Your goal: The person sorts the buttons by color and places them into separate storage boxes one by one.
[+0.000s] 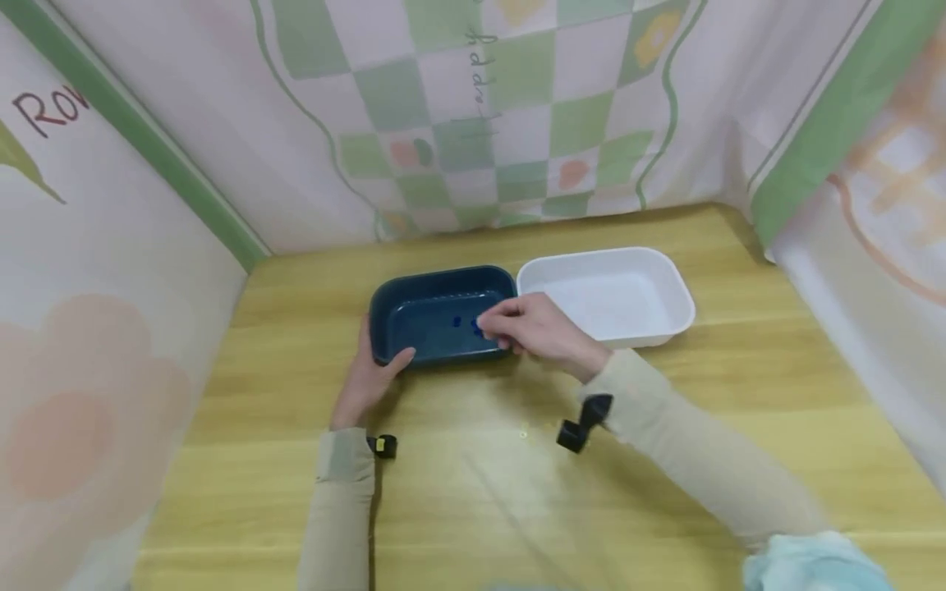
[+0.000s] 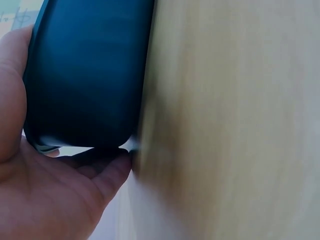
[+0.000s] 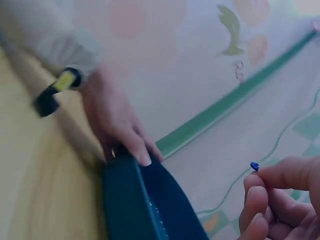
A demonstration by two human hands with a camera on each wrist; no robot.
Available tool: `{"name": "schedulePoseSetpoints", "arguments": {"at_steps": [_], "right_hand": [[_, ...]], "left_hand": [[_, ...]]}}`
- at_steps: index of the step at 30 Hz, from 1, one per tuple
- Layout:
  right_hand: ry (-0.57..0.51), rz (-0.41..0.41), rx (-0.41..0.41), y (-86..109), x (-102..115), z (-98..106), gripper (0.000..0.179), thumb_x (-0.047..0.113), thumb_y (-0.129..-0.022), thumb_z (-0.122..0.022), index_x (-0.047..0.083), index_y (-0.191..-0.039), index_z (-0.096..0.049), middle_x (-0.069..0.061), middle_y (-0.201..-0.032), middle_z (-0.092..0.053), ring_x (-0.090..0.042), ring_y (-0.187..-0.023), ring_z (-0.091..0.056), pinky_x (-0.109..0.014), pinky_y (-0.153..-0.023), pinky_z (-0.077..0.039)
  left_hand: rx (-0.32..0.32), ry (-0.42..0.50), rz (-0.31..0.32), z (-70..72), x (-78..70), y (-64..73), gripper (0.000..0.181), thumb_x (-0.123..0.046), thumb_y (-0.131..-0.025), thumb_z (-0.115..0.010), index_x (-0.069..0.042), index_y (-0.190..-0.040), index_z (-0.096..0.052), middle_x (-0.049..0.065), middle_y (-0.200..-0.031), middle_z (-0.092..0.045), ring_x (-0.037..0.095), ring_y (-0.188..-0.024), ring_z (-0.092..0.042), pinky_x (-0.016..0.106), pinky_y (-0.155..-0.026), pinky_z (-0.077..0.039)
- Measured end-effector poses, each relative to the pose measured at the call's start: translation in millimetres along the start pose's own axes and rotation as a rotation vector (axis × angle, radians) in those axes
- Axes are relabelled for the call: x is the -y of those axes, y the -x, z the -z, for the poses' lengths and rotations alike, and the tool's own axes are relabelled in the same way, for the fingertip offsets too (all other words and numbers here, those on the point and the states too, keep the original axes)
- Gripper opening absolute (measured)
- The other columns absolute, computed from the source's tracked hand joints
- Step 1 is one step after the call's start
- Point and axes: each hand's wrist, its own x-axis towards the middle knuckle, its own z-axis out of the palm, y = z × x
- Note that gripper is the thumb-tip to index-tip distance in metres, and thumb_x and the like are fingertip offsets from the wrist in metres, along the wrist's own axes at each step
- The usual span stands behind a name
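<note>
My left hand (image 1: pixel 365 373) grips the left end of a dark teal tray (image 1: pixel 399 357), its thumb over the near rim and its fingers along the outer end wall. In the left wrist view, fingers curl around the tray's end (image 2: pixel 90 90) close to the tabletop. Over the right side of that tray, my right hand (image 1: pixel 535 328) pinches a small shiny blue piece (image 3: pixel 255 166) between thumb and fingertip; its exact kind I cannot tell. Another small blue piece (image 1: pixel 456 322) lies on the tray's floor, left of the right fingertips.
A white tray (image 1: pixel 683 316) stands right beside the teal one, partly behind the right hand. A tiny pale ring-like bit (image 1: pixel 523 434) lies on the wooden table (image 1: pixel 458 509) in front. Patterned cloth (image 1: pixel 488 123) hangs at the back and along both sides.
</note>
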Motion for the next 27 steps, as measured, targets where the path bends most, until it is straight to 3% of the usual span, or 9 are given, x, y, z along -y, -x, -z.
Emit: {"name": "schedulePoseSetpoints", "arguments": {"at_steps": [5,9,15,22,27], "right_hand": [[-0.147,-0.059,0.027,-44.2,-4,-16,0.025,0.029,-0.091,-0.062,0.007,-0.1,-0.07,-0.013,-0.09,-0.066,-0.03,-0.079,-0.059,-0.031,-0.061,-0.05],[-0.221,-0.129,0.001,-62.1,-12,-17,0.025,0.026,-0.091,-0.062,0.005,-0.104,-0.069,-0.01,-0.088,-0.065,-0.031,-0.078,-0.057,-0.029,-0.059,-0.05],[-0.245,-0.161,-0.007,-72.8,-18,-13,0.026,0.025,-0.092,-0.061,0.006,-0.108,-0.067,-0.012,-0.095,-0.064,-0.024,-0.072,-0.055,-0.028,-0.058,-0.048],[-0.275,-0.191,0.0,-82.3,-20,-16,0.025,0.024,-0.093,-0.06,0.004,-0.108,-0.066,-0.009,-0.09,-0.063,-0.022,-0.07,-0.054,-0.033,-0.062,-0.048],[-0.291,-0.196,-0.004,-88.0,-23,-19,0.028,0.023,-0.093,-0.061,0.002,-0.11,-0.066,-0.018,-0.1,-0.063,-0.018,-0.066,-0.054,-0.03,-0.058,-0.048]], "left_hand": [[-0.025,-0.006,0.009,3.5,6.7,7.9,0.1,-0.051,-0.086,-0.063,-0.038,-0.147,0.016,0.002,-0.157,0.005,0.031,-0.141,-0.009,0.053,-0.111,-0.013],[-0.011,-0.018,-0.008,0.1,6.3,4.8,0.1,-0.054,-0.085,-0.062,-0.04,-0.146,0.017,0.004,-0.157,0.0,0.033,-0.14,-0.013,0.053,-0.11,-0.016],[-0.02,0.005,-0.048,-5.4,0.1,-2.2,0.1,-0.051,-0.085,-0.063,-0.036,-0.148,0.013,0.002,-0.157,0.0,0.03,-0.141,-0.012,0.051,-0.111,-0.016],[-0.032,0.01,-0.047,-5.8,1.7,-4.6,0.103,-0.051,-0.083,-0.065,-0.03,-0.15,0.01,0.002,-0.157,-0.001,0.028,-0.141,-0.013,0.048,-0.112,-0.016],[-0.041,0.03,-0.047,-4.2,2.6,-4.3,0.102,-0.049,-0.083,-0.066,-0.032,-0.15,0.009,0.003,-0.157,-0.003,0.028,-0.14,-0.014,0.046,-0.112,-0.016]]}}
